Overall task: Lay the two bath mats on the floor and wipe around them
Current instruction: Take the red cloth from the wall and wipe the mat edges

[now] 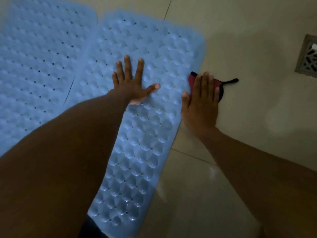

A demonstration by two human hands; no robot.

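Two pale blue bubble-textured bath mats lie flat side by side on the tiled floor: the left mat [39, 54] and the right mat [147, 134], which slightly overlaps it. My left hand [132, 83] presses flat on the right mat, fingers spread. My right hand [200, 103] lies flat on a red cloth [193, 79] with a black edge and loop, on the floor right beside the right mat's edge. Most of the cloth is hidden under my palm.
Beige floor tiles [248, 117] with grout lines extend to the right and front. A metal floor drain grate [308, 57] sits at the far right. A dark patch of clothing [92, 227] shows at the bottom edge.
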